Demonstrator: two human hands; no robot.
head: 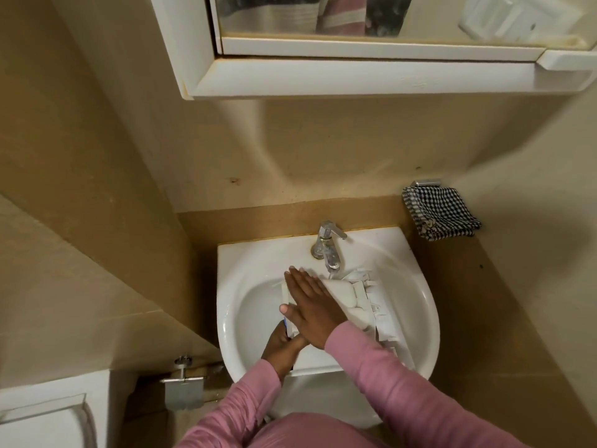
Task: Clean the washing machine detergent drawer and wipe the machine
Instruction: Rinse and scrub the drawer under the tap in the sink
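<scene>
The drawer (347,295) lies in the sink (418,286) under the tap (328,242). The left hand (279,345) grips its near end, and the right hand (310,305) lies flat on it, fingers straight. A firm hold while rubbing each compartment should work best.

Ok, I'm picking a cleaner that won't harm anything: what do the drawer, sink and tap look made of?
The detergent drawer: white moulded plastic, fairly matte, judging by thin ribs and clips. The sink: likely glazed ceramic, glossy white with soft reflections. The tap: chromed metal, mirror-bright, with brownish staining round its base.
</scene>
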